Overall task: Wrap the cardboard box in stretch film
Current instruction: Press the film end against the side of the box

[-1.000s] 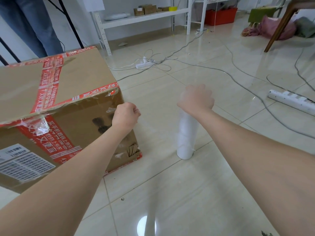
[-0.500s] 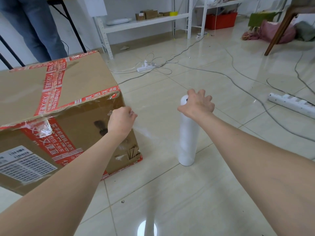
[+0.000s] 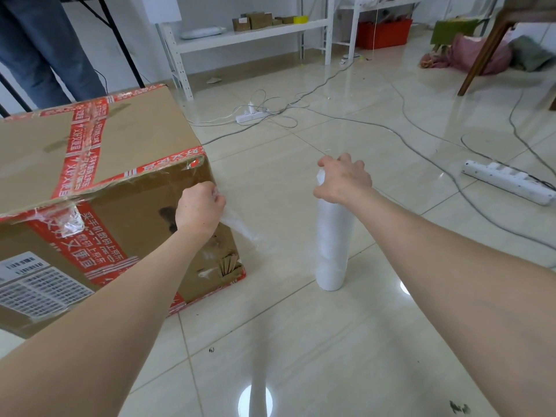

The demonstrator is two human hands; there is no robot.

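A large cardboard box (image 3: 132,164) with red printed tape stands on the tiled floor at the left. A white roll of stretch film (image 3: 332,245) stands upright on the floor to its right. My right hand (image 3: 343,180) grips the roll's top end. My left hand (image 3: 200,207) is closed on the loose end of the film (image 3: 240,228) beside the box's near right corner. The clear film stretches thinly from the roll toward that hand.
Cables and two white power strips (image 3: 508,182) (image 3: 251,114) lie across the floor behind and to the right. A person's legs in jeans (image 3: 45,52) stand behind the box. White shelving (image 3: 249,37) lines the back wall; a wooden chair leg (image 3: 484,52) is far right.
My right hand has settled on the roll's top and the roll stands steady. My left hand holds the film end by the box corner, drawn slightly away from the roll.
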